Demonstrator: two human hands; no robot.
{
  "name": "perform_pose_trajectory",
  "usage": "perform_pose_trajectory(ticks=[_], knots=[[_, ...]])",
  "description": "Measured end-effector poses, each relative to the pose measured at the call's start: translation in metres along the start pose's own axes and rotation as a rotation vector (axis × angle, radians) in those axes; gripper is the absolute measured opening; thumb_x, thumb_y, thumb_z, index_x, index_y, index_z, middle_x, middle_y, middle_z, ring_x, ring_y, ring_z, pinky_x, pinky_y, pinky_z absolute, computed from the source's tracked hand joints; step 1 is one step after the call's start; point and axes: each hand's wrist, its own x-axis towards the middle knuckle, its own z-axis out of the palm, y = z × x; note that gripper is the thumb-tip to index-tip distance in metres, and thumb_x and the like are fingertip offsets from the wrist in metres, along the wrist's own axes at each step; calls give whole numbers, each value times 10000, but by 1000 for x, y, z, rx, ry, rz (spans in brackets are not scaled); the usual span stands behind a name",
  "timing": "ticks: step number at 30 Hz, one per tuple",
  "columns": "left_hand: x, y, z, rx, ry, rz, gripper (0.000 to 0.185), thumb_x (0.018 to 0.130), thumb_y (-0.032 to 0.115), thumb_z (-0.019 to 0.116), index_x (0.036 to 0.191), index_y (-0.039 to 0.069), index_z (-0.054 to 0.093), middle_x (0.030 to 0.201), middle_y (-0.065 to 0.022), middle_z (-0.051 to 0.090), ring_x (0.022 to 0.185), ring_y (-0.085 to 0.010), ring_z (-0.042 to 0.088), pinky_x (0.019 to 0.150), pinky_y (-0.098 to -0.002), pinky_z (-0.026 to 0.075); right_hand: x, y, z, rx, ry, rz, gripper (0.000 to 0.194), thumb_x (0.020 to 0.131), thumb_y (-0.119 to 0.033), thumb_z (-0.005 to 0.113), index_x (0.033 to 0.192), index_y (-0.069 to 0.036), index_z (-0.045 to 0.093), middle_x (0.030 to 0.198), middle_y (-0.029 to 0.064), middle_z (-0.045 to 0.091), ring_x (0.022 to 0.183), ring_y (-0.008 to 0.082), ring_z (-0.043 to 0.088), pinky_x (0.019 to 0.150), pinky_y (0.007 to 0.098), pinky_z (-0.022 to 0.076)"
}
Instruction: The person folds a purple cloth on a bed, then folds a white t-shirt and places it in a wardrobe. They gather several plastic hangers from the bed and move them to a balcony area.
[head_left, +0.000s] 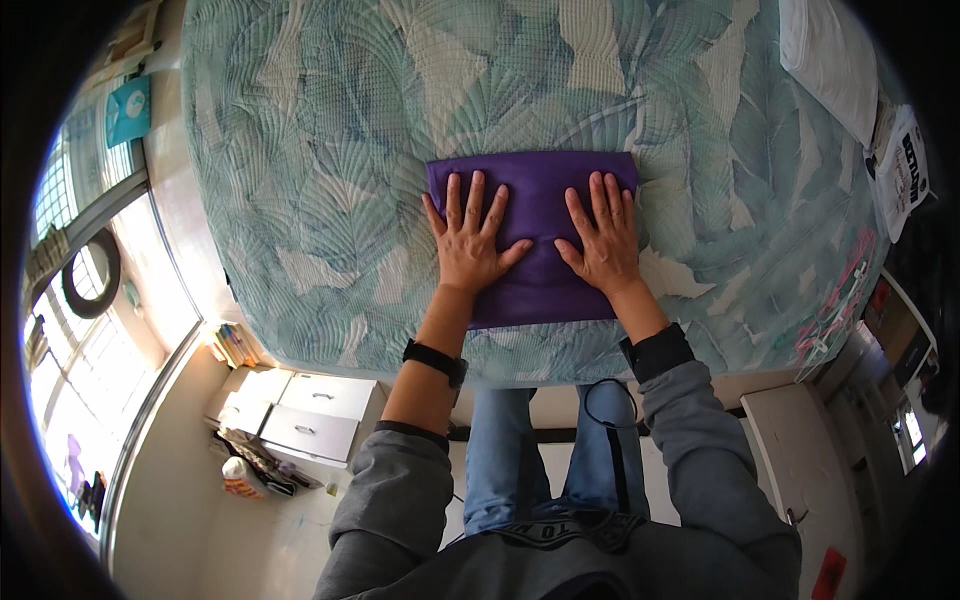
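A folded purple cloth lies flat near the front edge of the bed, on a quilted cover with a green and white leaf pattern. My left hand rests palm down on its left part, fingers spread, the little finger at the cloth's left edge. On the right part, my right hand also presses flat, its fingers slightly apart and its thumb pointing inward. Purple fabric shows between the two thumbs. Neither hand grips anything; what lies under the palms is hidden.
White folded fabric and a white printed bag lie along the bed's right side. Pink and white hangers sit at the right front corner. A white drawer unit stands at left, below a window. A door is at right.
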Motion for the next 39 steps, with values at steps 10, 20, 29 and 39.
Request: perform_pose_trajectory(ticks=[10, 20, 29, 39], knots=[[6, 10, -18, 0, -57, -37, 728, 771, 618, 547, 1357, 195, 453, 1475, -107, 309, 1390, -359, 181, 1058, -658, 48, 7, -5, -14, 58, -14, 25, 580, 907, -440, 458, 1415, -175, 367, 1493, 137, 259, 1384, 313, 226, 1094, 504, 206], [23, 5, -16, -52, 5, 22, 646, 848, 516, 513, 1363, 132, 442, 1483, -132, 285, 1392, -363, 172, 1111, -533, 123, 32, 6, -13, -14, 125, 74, 588, 898, -384, 491, 1417, -142, 358, 1487, 146, 263, 1370, 374, 220, 1087, 536, 216], [12, 12, -23, -77, -43, -5, 645, 846, 509, 524, 1363, 132, 439, 1476, -127, 295, 1380, -385, 192, 1100, -556, 134, 16, -8, -31, -129, -45, 124, 592, 906, -427, 458, 1413, -137, 360, 1495, 139, 246, 1393, 361, 163, 1092, 567, 151], [-80, -3, 5, -117, -139, 214, 892, 624, 734, 616, 1350, 245, 439, 1437, -113, 350, 1362, -400, 219, 1059, -655, 97, -57, -16, 2, 116, -153, -186, 657, 853, -593, 452, 1393, -223, 394, 1495, 66, 271, 1381, 314, 224, 1113, 498, 176]])
